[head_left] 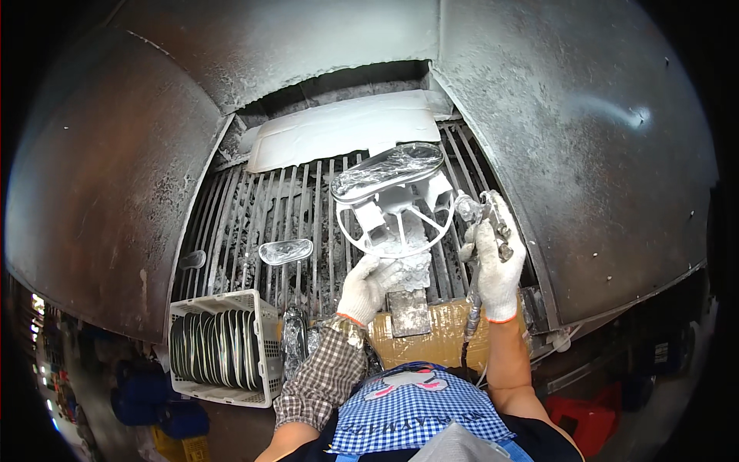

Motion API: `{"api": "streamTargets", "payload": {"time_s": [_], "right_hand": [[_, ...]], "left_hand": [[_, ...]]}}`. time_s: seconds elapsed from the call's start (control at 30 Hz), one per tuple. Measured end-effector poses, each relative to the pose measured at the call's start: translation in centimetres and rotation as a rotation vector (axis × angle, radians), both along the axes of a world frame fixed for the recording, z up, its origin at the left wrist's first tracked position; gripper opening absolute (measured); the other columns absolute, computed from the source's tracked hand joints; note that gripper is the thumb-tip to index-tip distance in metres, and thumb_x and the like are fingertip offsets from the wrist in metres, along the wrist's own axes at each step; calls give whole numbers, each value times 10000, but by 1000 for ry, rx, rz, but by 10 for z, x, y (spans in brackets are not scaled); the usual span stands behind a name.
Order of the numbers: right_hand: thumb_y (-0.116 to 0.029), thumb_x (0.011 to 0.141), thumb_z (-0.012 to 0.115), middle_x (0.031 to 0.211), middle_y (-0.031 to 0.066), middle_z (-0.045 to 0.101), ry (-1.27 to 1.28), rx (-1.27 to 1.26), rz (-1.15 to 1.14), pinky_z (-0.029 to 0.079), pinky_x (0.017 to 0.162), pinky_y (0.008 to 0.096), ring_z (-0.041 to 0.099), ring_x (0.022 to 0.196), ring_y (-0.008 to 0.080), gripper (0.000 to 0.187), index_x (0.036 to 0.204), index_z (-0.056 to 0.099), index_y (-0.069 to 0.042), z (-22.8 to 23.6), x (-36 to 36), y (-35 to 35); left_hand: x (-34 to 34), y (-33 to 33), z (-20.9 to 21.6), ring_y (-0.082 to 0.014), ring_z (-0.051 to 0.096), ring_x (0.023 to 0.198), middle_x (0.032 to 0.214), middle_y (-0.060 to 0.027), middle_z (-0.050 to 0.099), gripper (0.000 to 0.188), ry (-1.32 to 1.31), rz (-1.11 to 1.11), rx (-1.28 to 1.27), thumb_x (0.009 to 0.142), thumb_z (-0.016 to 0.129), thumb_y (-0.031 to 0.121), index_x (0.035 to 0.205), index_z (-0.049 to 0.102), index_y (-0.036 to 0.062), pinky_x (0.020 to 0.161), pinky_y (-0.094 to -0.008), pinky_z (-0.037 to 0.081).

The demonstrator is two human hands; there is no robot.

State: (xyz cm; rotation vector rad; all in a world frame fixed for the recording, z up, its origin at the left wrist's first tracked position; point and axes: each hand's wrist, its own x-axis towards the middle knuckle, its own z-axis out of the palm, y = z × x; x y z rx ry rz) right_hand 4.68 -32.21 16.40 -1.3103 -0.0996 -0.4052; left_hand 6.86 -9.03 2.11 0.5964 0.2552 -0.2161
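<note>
The left hand (365,291) holds a white wheel (397,202) by its near edge. Beside it, the right hand (500,266) grips a spray gun (471,209).

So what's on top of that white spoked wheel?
A shiny oval piece rests on white supports above the spoked wheel. The oval's underside and the far part of the wheel's rim are covered.

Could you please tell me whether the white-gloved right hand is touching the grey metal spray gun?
Touching: in the head view, the white-gloved right hand wraps its fingers around the grey metal spray gun.
</note>
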Motion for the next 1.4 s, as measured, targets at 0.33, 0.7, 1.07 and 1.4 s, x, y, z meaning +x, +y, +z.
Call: {"api": "streamTargets", "payload": {"time_s": [0.33,0.7,1.07,1.4], "right_hand": [[-138,1103,616,913,24,671,41,65,91,514,677,212,601,747,56,524,1562,470,69,10,-3,0],[-119,1101,617,847,10,638,34,62,3,497,636,216,566,686,55,519,1569,469,49,15,9,-25],[-144,1088,644,940,37,679,77,-6,108,515,654,208,610,717,59,523,1555,494,38,17,-19,-22],[-148,1094,637,1031,54,705,47,83,-3,524,659,213,584,775,41,539,1568,473,52,24,-15,-38]], "left_hand": [[-1,0,0,-454,647,1248,1341,-288,647,408,-13,-13,-64,1029,586,131,1378,568,-80,1073,-571,557],[2,18,5,-423,692,1177,1257,-277,689,363,-38,19,-52,1008,625,146,1295,616,-75,1022,-522,603],[7,44,-1,-421,697,1183,1317,-287,675,480,-72,89,-38,1003,587,145,1410,550,-106,1017,-523,609],[23,59,2,-480,666,1227,1375,-345,627,371,-36,229,-81,1020,576,136,1312,577,-92,1008,-566,609]]}}
